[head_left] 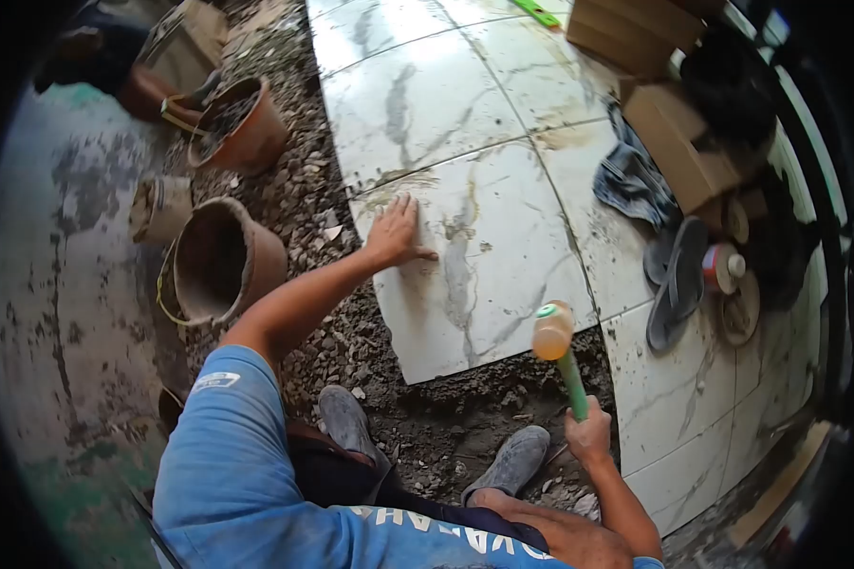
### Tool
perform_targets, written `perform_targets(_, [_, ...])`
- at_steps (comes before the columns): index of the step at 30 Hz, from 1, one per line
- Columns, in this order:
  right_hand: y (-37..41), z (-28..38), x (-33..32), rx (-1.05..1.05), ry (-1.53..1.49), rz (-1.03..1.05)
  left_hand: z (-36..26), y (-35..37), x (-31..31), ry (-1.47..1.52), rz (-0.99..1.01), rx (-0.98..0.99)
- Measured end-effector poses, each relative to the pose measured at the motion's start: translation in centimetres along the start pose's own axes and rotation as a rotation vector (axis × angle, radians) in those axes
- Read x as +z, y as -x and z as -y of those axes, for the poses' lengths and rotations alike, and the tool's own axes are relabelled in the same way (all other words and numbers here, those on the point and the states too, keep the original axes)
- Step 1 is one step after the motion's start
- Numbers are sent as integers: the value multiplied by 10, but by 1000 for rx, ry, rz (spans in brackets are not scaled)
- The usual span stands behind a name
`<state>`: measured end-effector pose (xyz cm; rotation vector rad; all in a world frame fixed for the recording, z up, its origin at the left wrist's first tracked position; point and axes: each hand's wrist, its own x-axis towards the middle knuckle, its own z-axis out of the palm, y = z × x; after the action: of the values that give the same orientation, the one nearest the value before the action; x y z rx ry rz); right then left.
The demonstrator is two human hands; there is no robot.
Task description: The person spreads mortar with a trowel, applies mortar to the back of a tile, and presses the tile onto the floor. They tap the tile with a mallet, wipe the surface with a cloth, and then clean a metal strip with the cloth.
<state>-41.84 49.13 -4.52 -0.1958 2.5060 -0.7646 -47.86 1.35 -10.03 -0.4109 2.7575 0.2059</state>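
My left hand point(398, 233) lies flat with spread fingers on a large white floor tile point(522, 251) with grey marbling, close to its left edge. In my right hand point(590, 431) is a mallet point(553, 332) with a green handle and a pale orange head, fingers wrapped round the handle. The mallet head is raised and overlaps the tile's front right corner in this view. Dark wet mortar point(455, 417) shows under the tile's front edge and around my grey shoes.
Two buckets, one dark inside point(266, 266) and one filled point(261, 137), stand left on rubble point(318, 190). A person's arm point(152, 93) reaches toward the filled one. At right are sandals point(678, 284), a cloth point(631, 175), a bottle point(723, 267) and cardboard boxes point(678, 142).
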Motion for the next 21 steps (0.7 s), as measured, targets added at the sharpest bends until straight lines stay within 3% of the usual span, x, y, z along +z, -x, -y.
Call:
perform_targets(3, [-21, 23, -31, -53, 100, 7, 51, 1, -7, 69, 4, -101])
perform_targets(8, [-50, 99, -47, -158, 61, 53, 64, 2, -14, -9, 76, -104])
perform_targets(13, [-51, 126, 30, -252, -201, 130, 68, 5, -10, -3, 46, -78])
perform_targets(17, [-57, 115, 105, -17, -178, 291, 66, 7, -17, -41, 46, -75])
perform_targets(21, [-64, 139, 131, -144, -292, 178, 63, 9, -20, -49, 56, -81])
